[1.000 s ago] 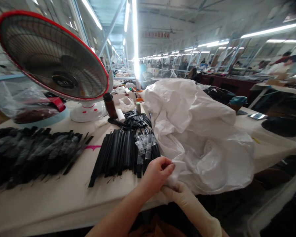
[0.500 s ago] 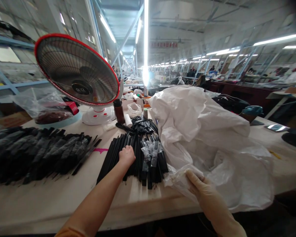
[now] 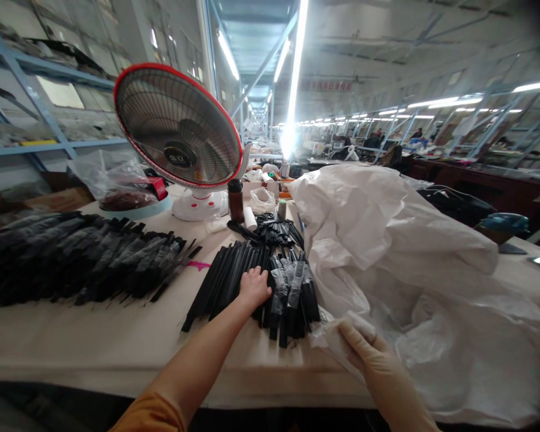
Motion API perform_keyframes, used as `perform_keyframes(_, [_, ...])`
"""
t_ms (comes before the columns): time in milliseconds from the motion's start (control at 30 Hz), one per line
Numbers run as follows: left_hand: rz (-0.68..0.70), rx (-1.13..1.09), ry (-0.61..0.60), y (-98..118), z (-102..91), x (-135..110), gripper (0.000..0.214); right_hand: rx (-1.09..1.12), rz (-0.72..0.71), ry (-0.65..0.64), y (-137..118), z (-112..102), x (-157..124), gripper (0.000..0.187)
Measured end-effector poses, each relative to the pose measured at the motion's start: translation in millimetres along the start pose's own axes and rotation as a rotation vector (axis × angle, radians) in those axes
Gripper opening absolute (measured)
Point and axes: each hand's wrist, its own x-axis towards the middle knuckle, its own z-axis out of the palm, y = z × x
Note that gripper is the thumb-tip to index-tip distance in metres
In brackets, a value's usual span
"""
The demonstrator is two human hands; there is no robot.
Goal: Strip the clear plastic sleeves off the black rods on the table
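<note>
**Both hands at the table's near edge**

Nearest me, my gloved right hand (image 3: 371, 354) pinches the crumpled edge of the white bag (image 3: 400, 252), fingers closed on the plastic. Just beyond, my bare left hand (image 3: 254, 287) lies on the bundle of black strips (image 3: 227, 276), fingers curled down; whether they grip any, I cannot tell. Behind stand a dark bottle (image 3: 236, 201) and the red-rimmed fan (image 3: 180, 129).

Reaches the bare left arm (image 3: 207, 354) straight forward, elbow almost extended, left hand (image 3: 253, 288) palm down, knuckles up, fingers curled under with tips out of sight. Holds the gloved right hand (image 3: 371, 354) lower and nearer, right forearm (image 3: 405, 408) angled up-left, fingers bunched against the thumb in a pinch.
</note>
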Motion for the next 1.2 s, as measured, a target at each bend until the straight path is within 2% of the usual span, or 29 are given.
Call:
perform_keyframes(200, [-0.055, 0.004, 0.054, -37.6, -0.4, -2.7, 0.037, -0.108, 0.030, 0.020, 9.4, -12.1, 4.3, 0.036])
perform_keyframes(267, [-0.064, 0.000, 0.059, -48.4, -4.1, -6.2, 0.037, -0.104, 0.031, 0.020, 10.0, -11.0, 3.1, 0.036])
perform_keyframes(333, [-0.047, -0.017, 0.055, -50.2, -6.8, -9.7, 0.035, -0.111, 0.012, 0.002, 8.7, -5.2, 3.2, 0.036])
perform_keyframes(433, [0.032, -0.075, 0.021, -34.3, -5.3, -13.6, 0.027, -0.151, -0.019, -0.019, 7.6, 4.2, 9.1, 0.036])
perform_keyframes(567, [0.087, -0.169, -0.039, 1.8, 4.6, -13.2, 0.022, -0.240, -0.065, 0.014, 9.3, 4.8, 20.9, 0.039])
perform_keyframes(700, [0.085, -0.243, -0.014, 31.1, 9.2, -8.3, 0.021, -0.389, -0.169, 0.069, 0.8, 4.4, 24.5, 0.042])
perform_keyframes(833, [0.116, -0.289, 0.018, 53.4, 7.3, -6.4, 0.017, -0.629, -0.259, 0.027, -16.1, 20.3, 37.4, 0.041])
perform_keyframes(933, [0.138, -0.309, 0.030, 57.5, 5.4, -7.7, 0.014, -0.901, -0.360, 0.029, -20.4, 36.1, 63.2, 0.039])
perform_keyframes(1033, [0.123, -0.323, 0.047, 46.8, 4.2, -9.2, 0.015, -1.087, -0.439, -0.010, -12.9, 45.4, 93.5, 0.050])
perform_keyframes(1100, [0.081, -0.325, 0.055, 37.8, 4.1, -9.3, 0.016, -1.119, -0.476, -0.086, -3.8, 45.9, 109.5, 0.049])
perform_keyframes(1200, [0.054, -0.339, 0.051, 34.2, 5.3, -8.5, 0.017, -1.024, -0.509, -0.192, 9.6, 40.3, 123.0, 0.037])
